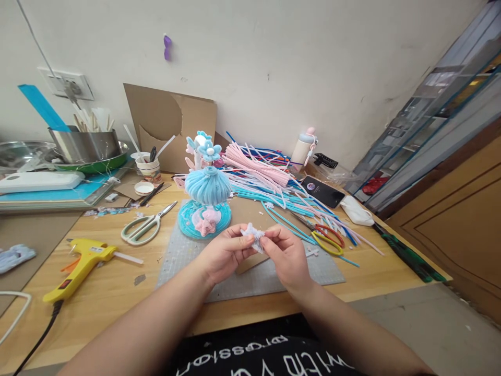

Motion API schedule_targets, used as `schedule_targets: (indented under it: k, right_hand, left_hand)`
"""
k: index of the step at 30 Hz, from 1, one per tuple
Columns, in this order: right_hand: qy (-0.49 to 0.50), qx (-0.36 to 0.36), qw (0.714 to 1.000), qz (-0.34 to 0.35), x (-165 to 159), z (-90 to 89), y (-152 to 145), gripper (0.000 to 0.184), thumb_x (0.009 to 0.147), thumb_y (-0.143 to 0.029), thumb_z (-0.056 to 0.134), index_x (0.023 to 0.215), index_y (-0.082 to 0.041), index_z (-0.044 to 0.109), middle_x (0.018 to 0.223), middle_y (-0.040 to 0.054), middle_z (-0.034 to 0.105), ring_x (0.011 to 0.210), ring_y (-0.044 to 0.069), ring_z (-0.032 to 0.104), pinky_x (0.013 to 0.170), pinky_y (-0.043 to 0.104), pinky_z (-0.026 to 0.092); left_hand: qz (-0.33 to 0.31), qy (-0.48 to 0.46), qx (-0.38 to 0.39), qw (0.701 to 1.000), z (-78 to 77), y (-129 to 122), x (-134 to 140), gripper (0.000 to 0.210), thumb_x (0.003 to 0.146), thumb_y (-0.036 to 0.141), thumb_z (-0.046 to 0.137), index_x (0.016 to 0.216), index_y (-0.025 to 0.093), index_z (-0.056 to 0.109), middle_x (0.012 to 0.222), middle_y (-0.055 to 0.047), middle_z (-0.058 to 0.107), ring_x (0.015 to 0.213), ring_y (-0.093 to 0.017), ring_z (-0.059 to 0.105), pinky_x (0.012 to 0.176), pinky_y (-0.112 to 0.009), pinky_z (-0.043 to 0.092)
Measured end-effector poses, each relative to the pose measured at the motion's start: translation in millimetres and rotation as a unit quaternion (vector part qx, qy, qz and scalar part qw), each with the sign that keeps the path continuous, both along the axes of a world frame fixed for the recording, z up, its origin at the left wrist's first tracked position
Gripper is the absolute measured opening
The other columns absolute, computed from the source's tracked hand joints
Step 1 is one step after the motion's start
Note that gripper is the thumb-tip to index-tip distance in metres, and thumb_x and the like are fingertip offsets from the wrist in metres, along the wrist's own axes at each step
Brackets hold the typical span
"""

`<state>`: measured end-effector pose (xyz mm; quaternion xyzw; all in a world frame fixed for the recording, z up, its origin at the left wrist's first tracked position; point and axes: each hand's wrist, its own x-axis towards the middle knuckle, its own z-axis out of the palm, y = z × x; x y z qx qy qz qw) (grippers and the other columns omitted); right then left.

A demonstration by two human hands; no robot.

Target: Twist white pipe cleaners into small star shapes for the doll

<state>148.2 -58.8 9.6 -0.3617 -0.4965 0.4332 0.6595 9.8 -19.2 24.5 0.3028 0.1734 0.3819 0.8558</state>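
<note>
Between my two hands is a small pale lilac pipe-cleaner star (253, 235), its fuzzy points partly covered by fingertips. My left hand (229, 250) pinches its left side with thumb and fingers. On the other side, my right hand (286, 254) grips the star's right edge, fingers closed. Just beyond the left hand stands a blue fuzzy pipe-cleaner ornament (208, 185) with a pleated dome and flowers on top. A pink star (205, 225) lies on its round blue base. Both hands are held above the grey cutting mat (230, 287).
A yellow glue gun (84, 261) and white-handled scissors (146, 225) lie to the left. Behind the hands spreads a heap of pipe cleaners (262, 167). Red-and-yellow-handled scissors (329, 241), a phone (323, 192) and green-handled tool (409, 253) are on the right.
</note>
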Motion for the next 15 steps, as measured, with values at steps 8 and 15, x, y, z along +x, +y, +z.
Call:
schedule_targets:
  k: [8,15]
  right_hand:
    - [-0.013,-0.014,1.0,-0.021,0.7,3.2,2.3,0.005,0.075,-0.021,0.066,0.073,-0.018,0.063,0.066,-0.0021,0.063,0.058,0.009,0.056,0.056,0.019,0.046]
    - [0.013,-0.016,1.0,0.008,3.1,-3.1,1.5,0.005,0.077,-0.024,0.067,0.078,-0.02,0.064,0.07,-0.0013,0.064,0.06,0.009,0.056,0.058,0.021,0.046]
  left_hand:
    - [0.014,0.005,0.005,1.0,-0.9,-2.2,2.4,0.014,0.065,0.011,0.076,0.076,0.011,0.068,0.074,-0.002,0.069,0.07,-0.01,0.064,0.07,-0.021,0.049]
    - [0.01,0.0,0.008,1.0,1.3,-3.3,2.6,0.013,0.065,0.012,0.076,0.076,0.012,0.068,0.075,-0.002,0.069,0.071,-0.012,0.064,0.073,-0.023,0.049]
